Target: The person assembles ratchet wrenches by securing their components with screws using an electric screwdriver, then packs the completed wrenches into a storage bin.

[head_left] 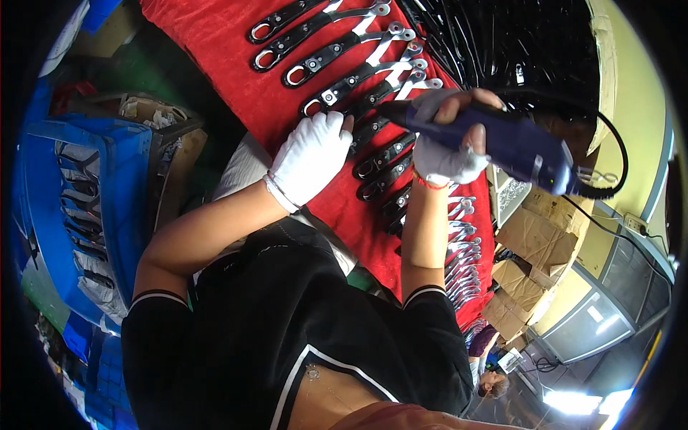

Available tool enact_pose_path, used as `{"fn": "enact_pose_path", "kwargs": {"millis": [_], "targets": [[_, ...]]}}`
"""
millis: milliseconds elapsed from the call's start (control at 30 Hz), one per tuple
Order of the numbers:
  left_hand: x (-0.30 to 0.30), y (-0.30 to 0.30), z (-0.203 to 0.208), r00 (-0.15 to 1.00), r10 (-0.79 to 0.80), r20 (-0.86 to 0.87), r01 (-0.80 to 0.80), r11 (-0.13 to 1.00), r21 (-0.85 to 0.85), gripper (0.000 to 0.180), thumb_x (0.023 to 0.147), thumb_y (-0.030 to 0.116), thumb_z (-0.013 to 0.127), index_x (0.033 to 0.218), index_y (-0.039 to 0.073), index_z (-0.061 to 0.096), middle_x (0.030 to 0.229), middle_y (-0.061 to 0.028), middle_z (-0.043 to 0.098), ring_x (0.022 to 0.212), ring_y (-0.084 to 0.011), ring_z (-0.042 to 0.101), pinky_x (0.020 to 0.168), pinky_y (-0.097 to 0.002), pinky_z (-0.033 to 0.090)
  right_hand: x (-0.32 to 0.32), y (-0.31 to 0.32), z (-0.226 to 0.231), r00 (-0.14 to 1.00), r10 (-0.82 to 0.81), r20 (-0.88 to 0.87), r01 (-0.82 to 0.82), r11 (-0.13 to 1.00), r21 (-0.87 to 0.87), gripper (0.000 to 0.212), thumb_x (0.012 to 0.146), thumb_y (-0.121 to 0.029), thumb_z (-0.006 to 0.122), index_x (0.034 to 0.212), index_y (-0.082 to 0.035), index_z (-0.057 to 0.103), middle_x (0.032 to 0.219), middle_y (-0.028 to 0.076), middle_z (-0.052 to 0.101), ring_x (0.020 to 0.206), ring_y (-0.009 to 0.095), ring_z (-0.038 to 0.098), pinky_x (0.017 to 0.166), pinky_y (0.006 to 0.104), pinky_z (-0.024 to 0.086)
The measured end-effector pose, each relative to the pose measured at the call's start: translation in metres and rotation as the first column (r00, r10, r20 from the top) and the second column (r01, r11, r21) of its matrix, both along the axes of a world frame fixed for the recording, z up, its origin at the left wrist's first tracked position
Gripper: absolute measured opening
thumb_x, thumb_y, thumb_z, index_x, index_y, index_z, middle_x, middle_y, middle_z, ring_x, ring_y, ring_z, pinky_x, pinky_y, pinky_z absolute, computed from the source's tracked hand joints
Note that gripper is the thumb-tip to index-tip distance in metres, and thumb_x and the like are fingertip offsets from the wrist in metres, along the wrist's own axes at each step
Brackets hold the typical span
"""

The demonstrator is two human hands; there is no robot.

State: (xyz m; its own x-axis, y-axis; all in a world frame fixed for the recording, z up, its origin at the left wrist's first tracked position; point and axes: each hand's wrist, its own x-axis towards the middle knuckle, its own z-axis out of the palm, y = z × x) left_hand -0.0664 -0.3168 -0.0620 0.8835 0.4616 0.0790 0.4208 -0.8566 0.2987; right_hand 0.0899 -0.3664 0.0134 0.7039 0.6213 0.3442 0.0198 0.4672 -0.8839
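My right hand point(448, 147), in a white glove with bare fingertips, grips a dark purple-blue electric screwdriver point(512, 140). Its black nose points left, over one of the black-handled metal tools, close to my left hand. My left hand point(312, 158), also gloved in white, has its fingers curled down onto a black-handled tool point(369, 104) in the row. What the fingertips pinch there is partly hidden. Several more such tools, with silver arms and a hole at the handle end, lie side by side on a red cloth point(215, 36).
Left stands a blue crate point(118, 179) holding tools, beside a wooden box point(179, 161). Black glossy parts point(494, 43) heap up beyond the cloth. The screwdriver's black cable point(623, 147) loops at right, near cardboard boxes point(537, 229). Another person point(491, 383) is at lower right.
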Motion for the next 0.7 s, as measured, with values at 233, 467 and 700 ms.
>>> {"fn": "enact_pose_path", "kwargs": {"millis": [233, 467, 700], "targets": [[0.003, 0.006, 0.002, 0.973, 0.041, 0.229, -0.063, 0.994, 0.088, 0.019, 0.087, 0.018, 0.052, 0.072, 0.007, 0.049, 0.058, -0.0064, 0.047, 0.05, -0.0192, 0.052, 0.042, -0.03, 0.045, -0.016, -0.002, 0.003, 0.975, 0.218, 0.054, -0.218, 0.976, 0.007, 0.046, 0.079, -0.032, 0.057, 0.114, -0.005, 0.047, 0.068, 0.01, 0.05, 0.055, 0.024, 0.05, 0.056, 0.0399, 0.043], [0.005, 0.005, 0.0, 0.973, 0.04, 0.229, -0.064, 0.993, 0.098, 0.02, 0.087, 0.018, 0.051, 0.071, 0.008, 0.049, 0.057, -0.0057, 0.047, 0.05, -0.0185, 0.052, 0.042, -0.0294, 0.044, -0.016, 0.006, 0.005, 0.959, 0.26, 0.109, -0.26, 0.965, -0.015, 0.046, 0.078, -0.033, 0.061, 0.111, -0.004, 0.047, 0.065, 0.01, 0.049, 0.054, 0.024, 0.049, 0.055, 0.0402, 0.043], [0.002, 0.001, 0.001, 0.991, 0.015, 0.136, -0.042, 0.979, 0.199, 0.009, 0.085, 0.015, 0.052, 0.083, 0.007, 0.053, 0.068, -0.0042, 0.047, 0.057, -0.0162, 0.05, 0.048, -0.0283, 0.043, -0.018, 0.007, 0.003, 0.95, 0.28, 0.136, -0.276, 0.96, -0.047, 0.05, 0.076, -0.036, 0.066, 0.109, -0.004, 0.047, 0.062, 0.01, 0.05, 0.052, 0.025, 0.05, 0.054, 0.0394, 0.044]]}}
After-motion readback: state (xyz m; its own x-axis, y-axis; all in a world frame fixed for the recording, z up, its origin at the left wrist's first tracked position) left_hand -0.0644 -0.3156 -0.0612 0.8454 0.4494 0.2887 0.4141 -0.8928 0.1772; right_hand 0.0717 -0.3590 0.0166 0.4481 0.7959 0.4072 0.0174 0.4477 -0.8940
